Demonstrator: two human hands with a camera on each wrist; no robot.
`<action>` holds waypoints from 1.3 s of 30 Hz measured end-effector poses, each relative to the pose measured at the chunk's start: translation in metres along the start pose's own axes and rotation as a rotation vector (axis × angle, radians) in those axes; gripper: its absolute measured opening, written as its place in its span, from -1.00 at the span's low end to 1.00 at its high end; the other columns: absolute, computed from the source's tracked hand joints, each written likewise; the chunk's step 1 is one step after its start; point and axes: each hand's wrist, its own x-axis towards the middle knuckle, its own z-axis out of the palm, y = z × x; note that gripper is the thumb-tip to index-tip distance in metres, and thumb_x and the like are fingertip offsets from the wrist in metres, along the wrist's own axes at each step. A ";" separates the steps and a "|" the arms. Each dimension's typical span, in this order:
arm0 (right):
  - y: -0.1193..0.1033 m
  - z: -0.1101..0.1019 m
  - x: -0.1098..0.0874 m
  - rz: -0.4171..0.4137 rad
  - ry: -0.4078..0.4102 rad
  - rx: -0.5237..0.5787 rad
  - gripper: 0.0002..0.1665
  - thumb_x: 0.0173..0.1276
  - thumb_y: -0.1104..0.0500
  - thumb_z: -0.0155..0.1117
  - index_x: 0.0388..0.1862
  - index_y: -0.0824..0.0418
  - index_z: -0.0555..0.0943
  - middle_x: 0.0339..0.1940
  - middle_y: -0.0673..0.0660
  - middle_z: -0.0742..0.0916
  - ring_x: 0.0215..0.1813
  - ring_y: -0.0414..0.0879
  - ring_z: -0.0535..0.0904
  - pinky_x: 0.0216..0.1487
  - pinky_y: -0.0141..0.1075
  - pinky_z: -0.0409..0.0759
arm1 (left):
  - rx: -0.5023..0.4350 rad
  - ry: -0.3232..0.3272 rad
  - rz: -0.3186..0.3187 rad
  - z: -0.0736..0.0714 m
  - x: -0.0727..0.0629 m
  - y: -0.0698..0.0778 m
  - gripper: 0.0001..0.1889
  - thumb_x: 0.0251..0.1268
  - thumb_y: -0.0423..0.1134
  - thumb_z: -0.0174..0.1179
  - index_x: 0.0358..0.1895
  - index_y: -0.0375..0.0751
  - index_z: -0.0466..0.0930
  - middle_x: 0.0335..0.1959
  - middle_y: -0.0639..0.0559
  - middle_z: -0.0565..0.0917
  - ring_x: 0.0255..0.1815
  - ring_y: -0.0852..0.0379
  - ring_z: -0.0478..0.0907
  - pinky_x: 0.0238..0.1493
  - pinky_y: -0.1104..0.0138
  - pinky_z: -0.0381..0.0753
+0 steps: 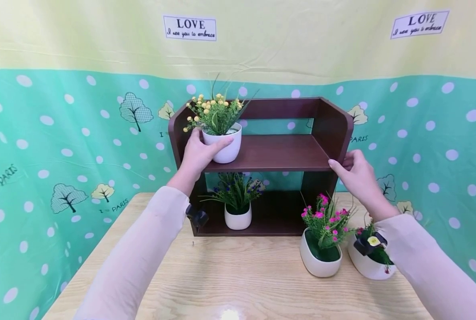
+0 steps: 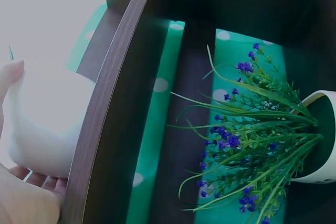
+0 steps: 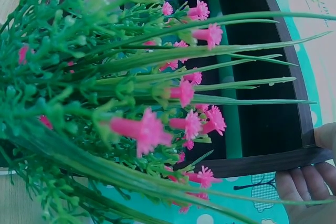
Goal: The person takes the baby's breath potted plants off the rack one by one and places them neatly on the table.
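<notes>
My left hand (image 1: 198, 153) grips a white pot of yellow flowers (image 1: 228, 149), thumb across its front and fingers behind. The pot stands at the left end of the upper board of a dark brown two-tier shelf (image 1: 282, 153); in the left wrist view the white pot (image 2: 50, 119) shows close against the board's front edge. At the shelf's right side, my right hand (image 1: 355, 173) holds the side panel, thumb at the front edge and fingers round the outer face, as the right wrist view also shows. A pot of blue-purple flowers (image 1: 238, 218) sits on the lower board.
On the wooden table (image 1: 222, 275), a white pot of pink flowers (image 1: 322, 262) stands before the shelf's right end. Beside it, partly hidden by my right wrist, is another white potted plant (image 1: 370, 266). A green and yellow curtain (image 1: 62, 146) hangs behind.
</notes>
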 end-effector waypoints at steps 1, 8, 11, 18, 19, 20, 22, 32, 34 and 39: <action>0.000 0.000 0.000 0.001 -0.001 0.000 -0.26 0.59 -0.21 0.11 0.28 0.42 0.30 0.08 0.35 0.57 0.03 0.14 0.50 -0.21 -0.35 0.48 | 0.007 -0.001 -0.001 0.000 -0.001 0.000 0.23 -0.03 0.34 0.54 0.63 -0.12 0.07 0.52 -0.07 0.34 0.47 0.03 0.35 0.42 0.08 0.40; -0.001 0.001 -0.001 0.015 -0.005 0.007 -0.26 0.60 -0.22 0.10 0.29 0.41 0.29 0.09 0.35 0.56 0.04 0.15 0.49 -0.20 -0.31 0.49 | 0.043 -0.012 0.023 -0.002 -0.010 0.002 0.21 -0.04 0.38 0.52 0.60 -0.14 0.13 0.48 -0.10 0.37 0.41 0.00 0.38 0.36 0.04 0.46; -0.001 0.001 -0.001 0.017 -0.006 0.007 -0.26 0.60 -0.22 0.11 0.29 0.41 0.29 0.09 0.35 0.56 0.04 0.15 0.49 -0.20 -0.31 0.49 | 0.058 -0.022 0.027 -0.002 -0.016 0.002 0.23 -0.03 0.39 0.50 0.63 -0.13 0.08 0.49 -0.10 0.35 0.42 0.00 0.37 0.35 0.03 0.47; -0.001 0.001 -0.001 0.017 -0.004 0.008 -0.26 0.59 -0.22 0.11 0.29 0.41 0.29 0.09 0.34 0.56 0.03 0.14 0.48 -0.21 -0.34 0.48 | 0.056 -0.040 0.050 -0.004 -0.031 0.003 0.15 -0.02 0.38 0.50 0.57 -0.11 0.18 0.37 -0.09 0.46 0.33 0.00 0.45 0.26 0.04 0.54; -0.001 0.001 -0.001 0.017 -0.005 0.009 -0.26 0.59 -0.22 0.10 0.29 0.41 0.29 0.09 0.34 0.56 0.03 0.14 0.48 -0.21 -0.34 0.48 | 0.056 -0.045 0.055 -0.005 -0.033 0.003 0.13 -0.01 0.38 0.50 0.56 -0.11 0.19 0.35 -0.09 0.48 0.31 0.00 0.46 0.26 0.03 0.54; -0.001 0.001 -0.001 0.016 -0.005 0.009 -0.25 0.59 -0.22 0.10 0.29 0.41 0.29 0.09 0.34 0.56 0.03 0.14 0.49 -0.21 -0.34 0.48 | 0.051 -0.052 0.059 -0.005 -0.036 0.003 0.09 0.01 0.36 0.50 0.54 -0.10 0.22 0.31 -0.08 0.50 0.28 0.00 0.48 0.25 0.03 0.55; -0.001 0.001 0.000 0.015 -0.006 0.008 -0.25 0.59 -0.23 0.10 0.29 0.41 0.29 0.09 0.34 0.56 0.03 0.14 0.49 -0.21 -0.33 0.49 | 0.038 -0.063 0.069 -0.006 -0.040 0.003 0.03 0.02 0.33 0.51 0.48 -0.09 0.27 0.24 -0.07 0.54 0.23 0.00 0.51 0.23 0.02 0.55; 0.000 0.000 -0.001 0.008 0.000 0.001 -0.25 0.59 -0.23 0.11 0.29 0.41 0.29 0.09 0.35 0.57 0.03 0.14 0.50 -0.22 -0.34 0.48 | -0.020 -0.102 0.119 -0.007 -0.058 -0.001 -0.09 0.09 0.23 0.53 0.43 -0.06 0.32 0.20 0.00 0.60 0.18 0.06 0.56 0.22 0.06 0.57; 0.000 0.001 -0.001 0.007 0.002 0.001 -0.25 0.59 -0.23 0.11 0.29 0.41 0.29 0.08 0.35 0.57 0.02 0.14 0.50 -0.23 -0.36 0.48 | -0.044 -0.106 0.112 -0.007 -0.062 -0.001 -0.12 0.10 0.18 0.54 0.42 -0.07 0.33 0.19 0.01 0.61 0.18 0.06 0.57 0.21 0.07 0.58; 0.000 0.001 0.000 0.002 0.004 -0.001 -0.26 0.59 -0.22 0.10 0.29 0.42 0.29 0.08 0.35 0.57 0.02 0.13 0.50 -0.22 -0.33 0.48 | -0.029 -0.111 0.086 -0.006 -0.073 -0.001 -0.18 0.12 0.09 0.55 0.38 -0.14 0.36 0.12 -0.06 0.62 0.11 0.02 0.57 0.11 0.10 0.61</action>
